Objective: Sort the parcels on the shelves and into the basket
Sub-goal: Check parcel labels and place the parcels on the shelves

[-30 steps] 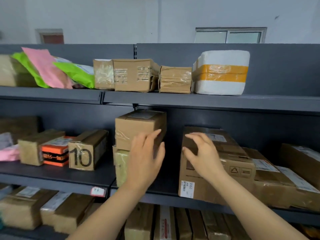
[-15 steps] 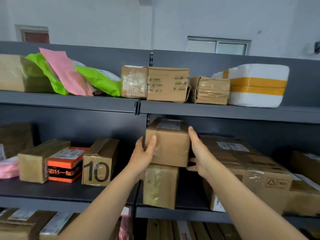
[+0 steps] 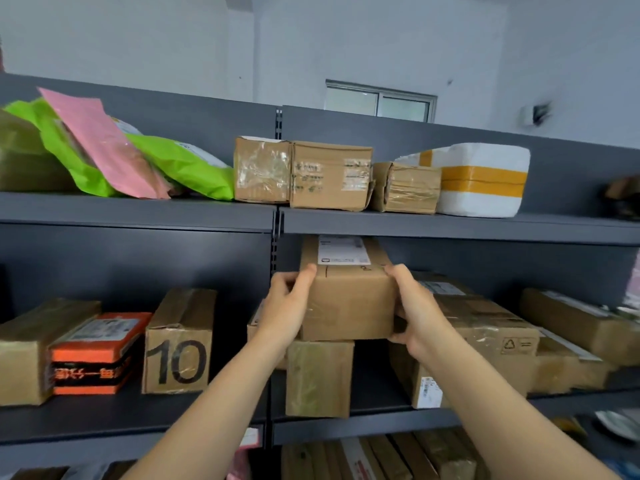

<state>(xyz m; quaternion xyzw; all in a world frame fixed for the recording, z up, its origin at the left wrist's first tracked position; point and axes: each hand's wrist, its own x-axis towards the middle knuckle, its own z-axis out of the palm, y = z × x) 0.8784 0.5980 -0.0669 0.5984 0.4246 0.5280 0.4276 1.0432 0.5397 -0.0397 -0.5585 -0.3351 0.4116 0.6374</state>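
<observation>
Parcel, brown cardboard box, white label on its top face: held from both sides at the middle level of the rack, its top close under the upper shelf.

Left hand: clasps the box's left side, thumb on the top front edge, fingers curled round the side.

Right hand: clasps the right side, thumb at the top corner, fingers wrapped round the lower edge.

Directly below: upright taped box standing on the middle shelf. The held box appears to rest on it or sit just clear; contact cannot be told.

Right of it, same shelf: large carton with a recycling mark, and more cartons beyond.

Left, same shelf: box marked "10", then an orange-and-black box.

Upper shelf, left to right: green bag, pink bag lying over it, two brown boxes side by side, small taped box, white foam box with a yellow band.
</observation>
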